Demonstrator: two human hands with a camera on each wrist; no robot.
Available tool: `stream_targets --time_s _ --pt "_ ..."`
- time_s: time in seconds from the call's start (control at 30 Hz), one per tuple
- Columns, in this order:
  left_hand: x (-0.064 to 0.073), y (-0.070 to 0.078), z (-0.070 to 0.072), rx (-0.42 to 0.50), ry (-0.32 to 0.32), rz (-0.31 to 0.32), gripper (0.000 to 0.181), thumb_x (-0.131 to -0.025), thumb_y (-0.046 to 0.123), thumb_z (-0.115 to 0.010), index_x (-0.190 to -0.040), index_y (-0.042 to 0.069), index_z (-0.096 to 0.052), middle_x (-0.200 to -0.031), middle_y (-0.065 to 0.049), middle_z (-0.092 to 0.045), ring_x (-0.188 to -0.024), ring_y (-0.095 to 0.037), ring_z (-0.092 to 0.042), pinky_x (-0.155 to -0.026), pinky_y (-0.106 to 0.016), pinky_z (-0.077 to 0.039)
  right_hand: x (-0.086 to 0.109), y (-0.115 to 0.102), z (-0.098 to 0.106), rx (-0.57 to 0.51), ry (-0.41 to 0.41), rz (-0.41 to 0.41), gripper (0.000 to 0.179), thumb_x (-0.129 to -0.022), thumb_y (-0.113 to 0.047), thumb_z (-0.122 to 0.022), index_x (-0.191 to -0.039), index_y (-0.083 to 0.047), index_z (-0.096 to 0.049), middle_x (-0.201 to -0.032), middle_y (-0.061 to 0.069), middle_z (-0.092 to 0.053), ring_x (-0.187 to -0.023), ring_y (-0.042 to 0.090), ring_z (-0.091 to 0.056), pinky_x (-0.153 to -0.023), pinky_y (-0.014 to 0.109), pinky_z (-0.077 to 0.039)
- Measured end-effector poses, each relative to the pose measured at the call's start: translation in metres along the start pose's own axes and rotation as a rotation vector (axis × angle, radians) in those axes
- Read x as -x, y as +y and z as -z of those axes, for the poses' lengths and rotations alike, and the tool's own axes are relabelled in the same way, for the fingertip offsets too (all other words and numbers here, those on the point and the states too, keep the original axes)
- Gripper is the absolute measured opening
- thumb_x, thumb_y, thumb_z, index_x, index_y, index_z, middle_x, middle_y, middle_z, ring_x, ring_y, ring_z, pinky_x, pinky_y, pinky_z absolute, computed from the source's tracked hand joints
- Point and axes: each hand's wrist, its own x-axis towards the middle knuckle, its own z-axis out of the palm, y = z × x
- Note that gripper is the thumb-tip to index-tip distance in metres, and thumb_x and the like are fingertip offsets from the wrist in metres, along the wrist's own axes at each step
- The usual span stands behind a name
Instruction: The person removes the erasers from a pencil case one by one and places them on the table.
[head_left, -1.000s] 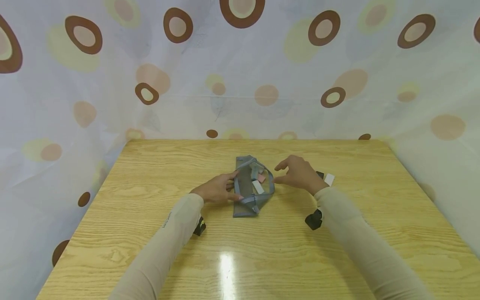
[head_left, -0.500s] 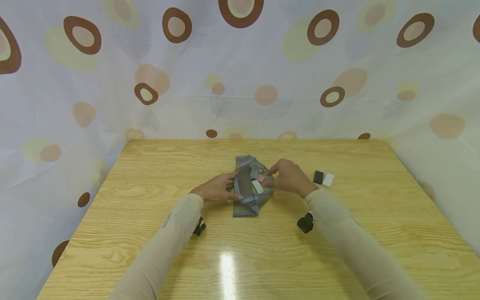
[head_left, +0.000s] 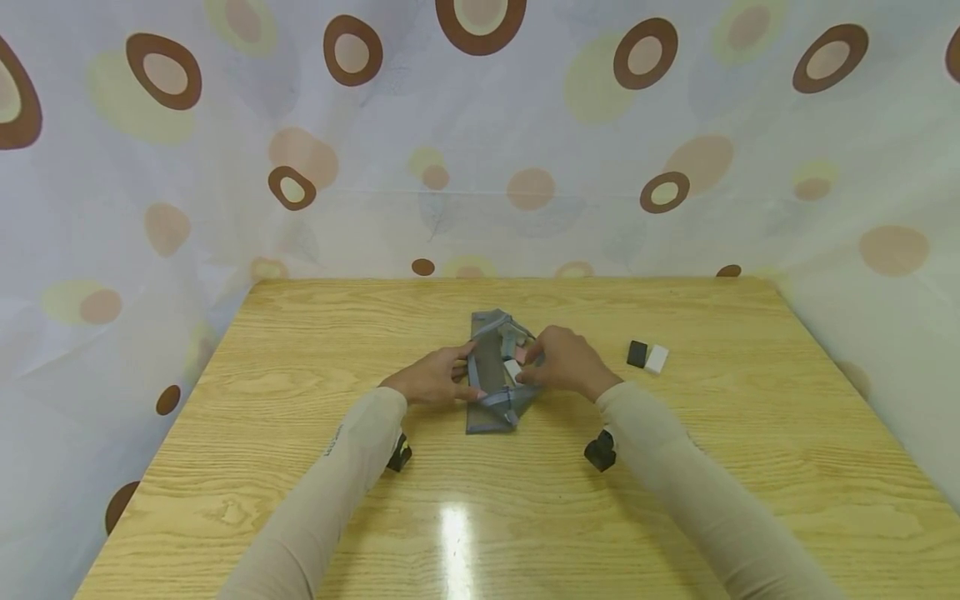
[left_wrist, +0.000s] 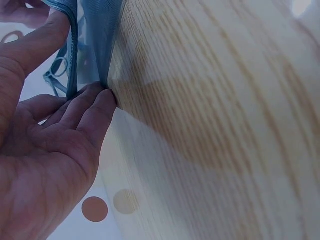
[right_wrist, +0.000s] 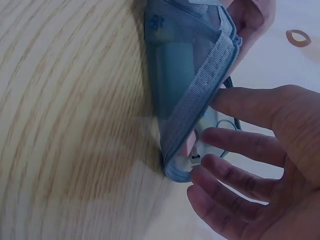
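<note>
Since a second ago, right hand (head_left: 566,364) moved left to the unzipped mouth of the grey mesh pouch (head_left: 491,367), frame centre; I see its fingers (right_wrist: 245,145) parted. Left hand (head_left: 431,379) grips the pouch's left side on the worktop (head_left: 750,400).

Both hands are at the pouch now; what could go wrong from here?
Snag: the right hand reaches its fingers to the open mouth, right beside the zip, so it might catch and drag the pouch.
Spill: the pink block sits loose in the open pouch and could tumble out if the left hand tips it.
Knock: the black block lies near the right wrist, so a careless withdrawal could brush it.
</note>
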Motion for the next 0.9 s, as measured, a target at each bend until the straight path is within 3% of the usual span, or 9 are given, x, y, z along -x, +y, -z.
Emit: stream_targets --time_s 0.07,0.43,0.6,0.9 --pt "0.000 0.000 0.000 0.002 0.001 -0.006 0.097 -0.094 0.015 -0.076 -0.163 0.005 -0.009 -0.168 -0.014 -0.016 -0.148 -0.035 -0.032 -0.115 -0.042 -0.040 0.000 0.000 -0.002 0.009 0.003 -0.005 0.025 -0.086 -0.023 -0.083 -0.098 -0.001 -0.080 -0.111 0.014 -0.075 -0.103 0.032 -0.068 -0.077 0.041 -0.058" --pt "0.000 0.000 0.000 -0.004 0.006 -0.002 0.096 -0.094 0.014 -0.075 -0.163 0.004 -0.009 -0.168 -0.013 -0.014 -0.148 -0.034 -0.032 -0.115 -0.041 -0.039 -0.005 -0.002 -0.008 0.037 -0.005 -0.045 0.022 -0.084 -0.024 -0.085 -0.093 -0.004 -0.082 -0.108 0.012 -0.075 -0.092 0.024 -0.070 -0.075 0.038 -0.059" --pt "0.000 0.001 0.000 -0.005 0.006 -0.001 0.096 -0.094 0.013 -0.075 -0.163 0.004 -0.010 -0.168 -0.012 -0.015 -0.148 -0.033 -0.032 -0.115 -0.041 -0.039 -0.008 -0.002 -0.011 0.057 -0.004 -0.066 0.019 -0.083 -0.025 -0.086 -0.086 -0.006 -0.082 -0.101 0.006 -0.075 -0.080 0.017 -0.064 -0.071 0.035 -0.058" --pt "0.000 0.001 -0.001 -0.015 0.013 0.002 0.096 -0.093 0.014 -0.076 -0.163 0.005 -0.010 -0.166 -0.014 -0.020 -0.147 -0.034 -0.034 -0.114 -0.041 -0.041 -0.010 -0.004 -0.016 0.114 0.005 -0.082 0.023 -0.083 -0.025 -0.086 -0.069 -0.011 -0.075 -0.082 -0.001 -0.067 -0.073 0.016 -0.055 -0.062 0.031 -0.049"
